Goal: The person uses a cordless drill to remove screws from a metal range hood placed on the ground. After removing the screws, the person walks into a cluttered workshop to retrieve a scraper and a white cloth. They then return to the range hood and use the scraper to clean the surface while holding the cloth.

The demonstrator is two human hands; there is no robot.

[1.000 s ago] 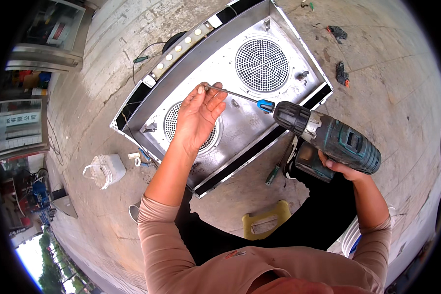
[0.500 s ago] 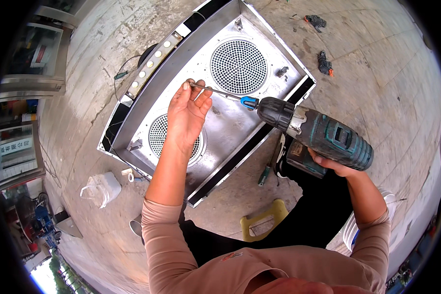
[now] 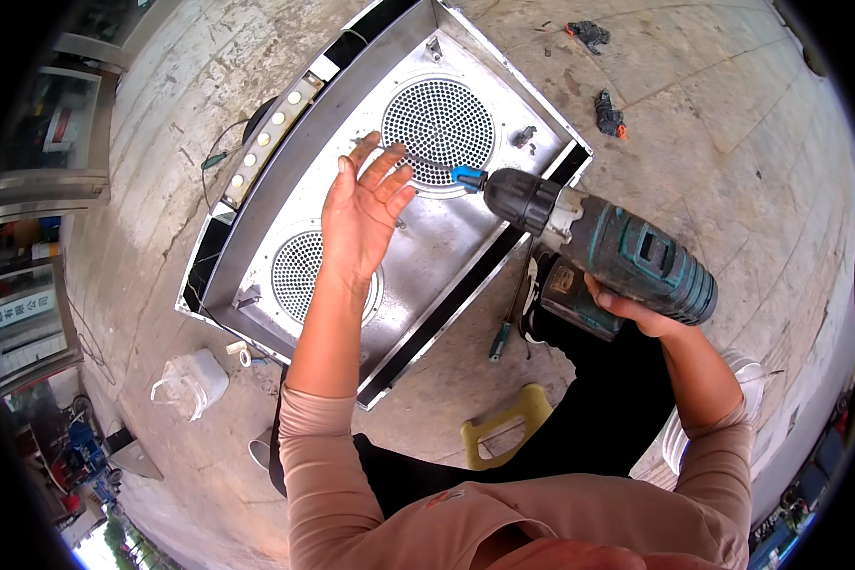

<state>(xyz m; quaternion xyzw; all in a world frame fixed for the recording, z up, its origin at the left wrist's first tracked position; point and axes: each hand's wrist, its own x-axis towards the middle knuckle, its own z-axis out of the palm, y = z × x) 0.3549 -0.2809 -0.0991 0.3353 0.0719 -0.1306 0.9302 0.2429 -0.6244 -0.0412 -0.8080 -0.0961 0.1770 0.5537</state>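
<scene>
Cordless drill sits in the right hand, fingers round its grip, probably to steady its weight. The left hand spreads loosely by the blue-collared driver bit, contact unclear. Beyond, a range-hood shell lies open side up on the floor, perhaps for access.

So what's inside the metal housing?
The housing holds two round grilles plus small fittings. The left hand and forearm cover part of its base and lower grille; the drill hides some rim. What they cover can't be seen.
</scene>
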